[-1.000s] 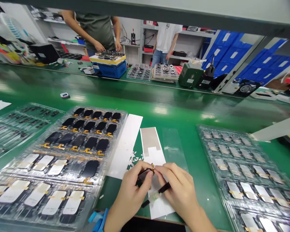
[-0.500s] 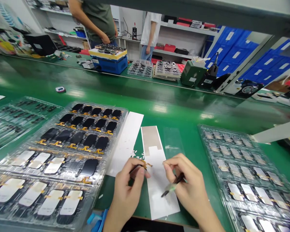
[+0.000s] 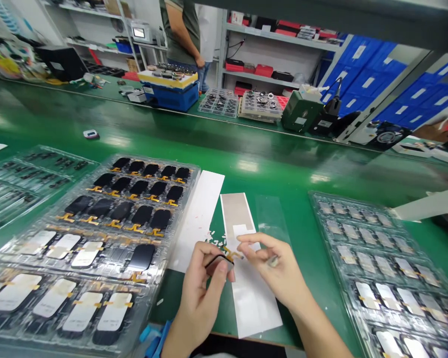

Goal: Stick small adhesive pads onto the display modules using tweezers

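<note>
A person's left hand [image 3: 203,293] pinches a thin black panel [image 3: 218,262] with an amber flex ribbon [image 3: 233,253], holding it just above a long white paper strip [image 3: 256,303] on the glossy green workbench [image 3: 269,164]. Beside it, the right hand [image 3: 278,271] keeps a narrow grip, thumb and fingertips closed on a small pale scrap [image 3: 273,261]. Clear moulded plastic trays of display panels [image 3: 192,174] lie on either side.

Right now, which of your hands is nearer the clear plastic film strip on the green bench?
Right. The right hand is at the lower end of the clear plastic film strip. The left hand, pinching a dark flexible piece, is farther away, down and to the left.
</note>
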`<state>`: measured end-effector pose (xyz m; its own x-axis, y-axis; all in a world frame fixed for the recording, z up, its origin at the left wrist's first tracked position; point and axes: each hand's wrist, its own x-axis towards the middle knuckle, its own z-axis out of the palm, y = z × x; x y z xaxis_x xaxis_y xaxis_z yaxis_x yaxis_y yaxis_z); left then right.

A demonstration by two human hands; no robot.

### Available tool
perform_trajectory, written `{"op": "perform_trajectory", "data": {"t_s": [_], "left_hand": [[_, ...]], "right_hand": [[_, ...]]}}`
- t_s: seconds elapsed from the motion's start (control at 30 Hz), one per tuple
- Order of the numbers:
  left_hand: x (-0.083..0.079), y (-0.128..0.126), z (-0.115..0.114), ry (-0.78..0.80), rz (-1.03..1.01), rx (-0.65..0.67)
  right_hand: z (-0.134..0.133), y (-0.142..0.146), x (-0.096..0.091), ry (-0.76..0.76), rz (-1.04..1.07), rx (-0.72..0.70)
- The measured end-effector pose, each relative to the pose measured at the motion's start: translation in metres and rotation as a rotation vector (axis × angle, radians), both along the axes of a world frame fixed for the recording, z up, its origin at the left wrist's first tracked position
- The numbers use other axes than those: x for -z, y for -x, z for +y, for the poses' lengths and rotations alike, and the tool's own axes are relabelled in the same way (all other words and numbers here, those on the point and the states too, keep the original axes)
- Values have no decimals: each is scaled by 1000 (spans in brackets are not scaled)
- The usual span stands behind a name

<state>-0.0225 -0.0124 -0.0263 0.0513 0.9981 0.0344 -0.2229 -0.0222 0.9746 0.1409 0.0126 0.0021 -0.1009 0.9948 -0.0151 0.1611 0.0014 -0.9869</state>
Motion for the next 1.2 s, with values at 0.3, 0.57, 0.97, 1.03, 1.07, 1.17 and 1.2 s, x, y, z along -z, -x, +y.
{"op": "perform_trajectory", "data": {"t_s": [0.3, 0.57, 0.97, 1.03, 1.07, 1.17, 1.2], "left_hand": [[-3, 3, 1, -54, 68, 185], [-1, 1, 0, -2, 121, 176], [0, 2, -2, 162, 32, 241], [2, 3, -1, 155, 37, 245], [3, 3, -1, 150, 39, 241], [4, 2, 0, 134, 65, 234], [4, 1, 1, 128, 74, 230]], "right_hand": [[0, -1, 2, 230, 188, -174], [-3, -1, 5, 217, 156, -163], [-7, 9, -3, 52, 81, -43], [-7, 9, -4, 25, 92, -52], [-6, 9, -4, 12, 97, -55], [-6, 10, -3, -11, 83, -47], [-6, 10, -3, -11, 69, -44]]}}
